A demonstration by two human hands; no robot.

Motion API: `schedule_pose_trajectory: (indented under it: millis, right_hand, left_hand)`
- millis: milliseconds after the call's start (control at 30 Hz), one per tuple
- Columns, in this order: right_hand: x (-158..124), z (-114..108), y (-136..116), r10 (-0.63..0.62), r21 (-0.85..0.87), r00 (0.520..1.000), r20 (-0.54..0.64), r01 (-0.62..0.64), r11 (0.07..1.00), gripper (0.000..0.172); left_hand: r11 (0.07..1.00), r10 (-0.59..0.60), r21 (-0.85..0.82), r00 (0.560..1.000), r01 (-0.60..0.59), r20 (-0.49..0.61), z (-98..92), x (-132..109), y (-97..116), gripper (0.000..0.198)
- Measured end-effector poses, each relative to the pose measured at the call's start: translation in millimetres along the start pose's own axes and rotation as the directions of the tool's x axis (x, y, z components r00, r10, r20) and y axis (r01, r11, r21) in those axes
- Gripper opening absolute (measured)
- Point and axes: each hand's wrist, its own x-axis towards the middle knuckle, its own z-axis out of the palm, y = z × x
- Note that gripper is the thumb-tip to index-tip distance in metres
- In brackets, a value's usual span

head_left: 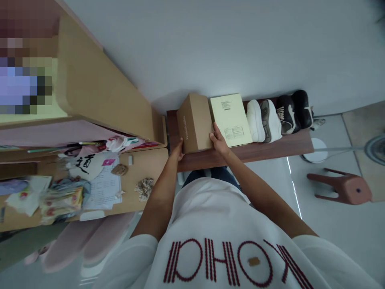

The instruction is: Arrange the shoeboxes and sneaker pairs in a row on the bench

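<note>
A brown cardboard shoebox (203, 120) with printed lettering on its left face stands on a dark wooden shelf top (207, 158) against the wall. My left hand (178, 151) presses on the box's left side near its front lower corner. On the opposite side my right hand (219, 139) holds the box's right face, its fingers in the narrow gap beside a pale yellow box (231, 118). Between them the two hands grip the brown box. Right of the yellow box stand white shoes (263, 120) and black shoes (293, 111).
At left a cluttered desk (159, 160) carries papers (105, 180), bags and a dried-looking bundle (144, 188), beside a tan wooden panel (105, 88). A reddish-brown stool (355, 188) stands on the floor at right, with a fan (377, 148) near the frame's edge.
</note>
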Motion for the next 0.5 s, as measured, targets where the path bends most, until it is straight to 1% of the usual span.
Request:
schedule_pose_trajectory:
  millis: [67,200,333,433,500]
  right_hand:
    - [2.1,-5.2,1.4,-0.023,-0.032,1.0,0.005,0.023,0.999,0.108]
    - [2.7,-5.4,2.7,-0.027,-0.045,1.0,0.005,0.027,0.999,0.11]
    - [1.1,4.5,0.4,0.053,-0.048,0.998,-0.016,-0.054,0.997,0.113]
    - [1.6,10.7,-2.5,0.122,-0.04,0.992,-0.013,-0.122,0.992,0.11]
    - [3.8,12.9,-3.3,0.152,-0.027,0.988,0.01,-0.152,0.988,0.11]
  left_hand:
    - [0.998,-0.032,-0.054,0.999,0.032,-0.006,-2.4,-0.7,0.8,0.057]
    - [0.995,0.041,-0.085,0.998,-0.044,-0.041,-16.9,-9.6,6.2,0.061]
    - [0.991,0.103,-0.078,0.991,-0.109,-0.082,-28.4,-21.7,13.1,0.064]
    - [0.981,0.169,-0.072,0.977,-0.179,-0.129,-28.7,-30.1,16.7,0.063]
    - [0.967,0.232,-0.072,0.959,-0.246,-0.162,-26.8,-34.5,18.4,0.065]
